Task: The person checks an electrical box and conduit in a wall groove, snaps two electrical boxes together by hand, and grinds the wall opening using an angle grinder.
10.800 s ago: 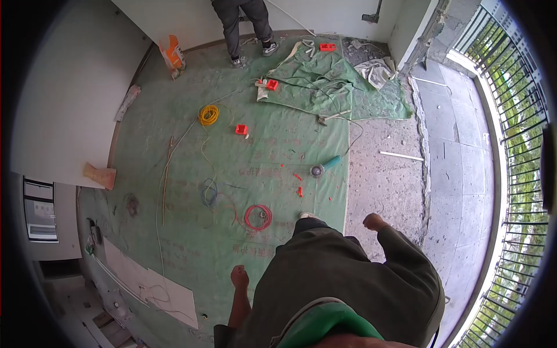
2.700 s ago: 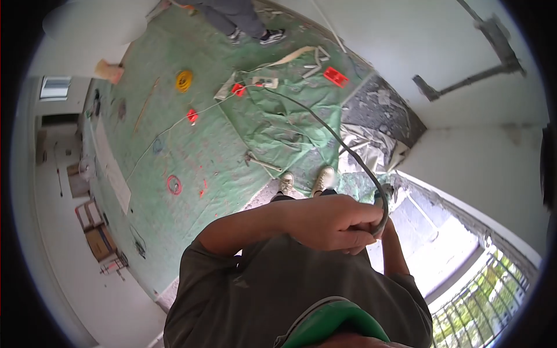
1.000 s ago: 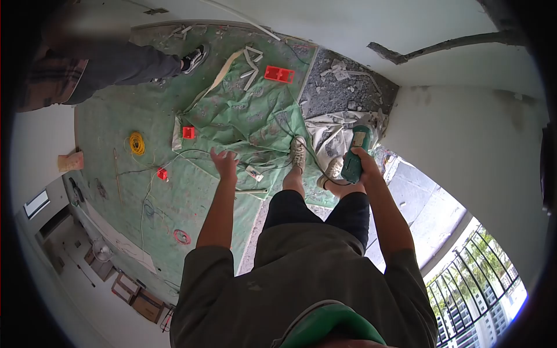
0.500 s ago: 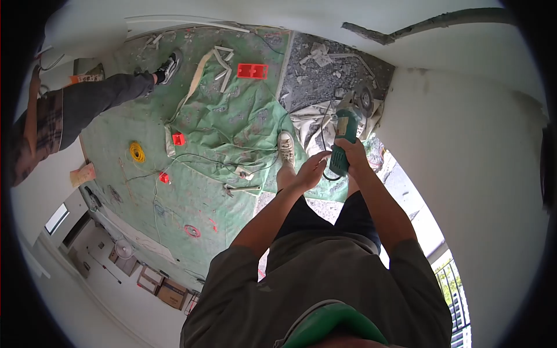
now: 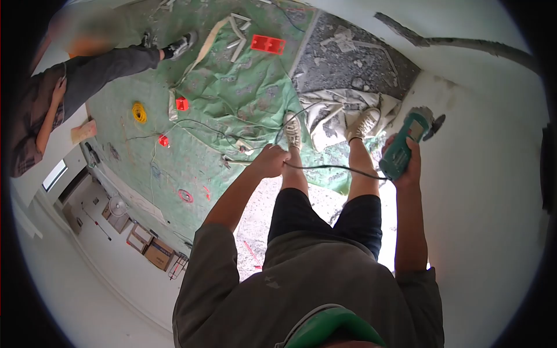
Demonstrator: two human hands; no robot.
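An angle grinder [image 5: 399,152] with a teal body is gripped in my right hand [image 5: 413,165], near the white wall on the right. Its disc [image 5: 434,127] points up and to the right. A black power cord [image 5: 336,167] runs from the grinder's rear end to my left hand [image 5: 271,161]. The fingers of my left hand are closed round that cord, and more of it rises from there toward the crumpled white sheet [image 5: 322,134] by my feet.
Green floor sheeting [image 5: 232,95] bears a red box [image 5: 268,44], a yellow coil [image 5: 139,112] and a power strip [image 5: 243,146]. Grey rubble [image 5: 348,61] lies in the corner. A groove [image 5: 464,44] is cut into the wall. Another person's leg [image 5: 116,65] extends from the left.
My right hand has carried the grinder right, toward the wall. My left hand has moved left, away from the grinder, drawing the cord out between them. The other person's arm has shifted.
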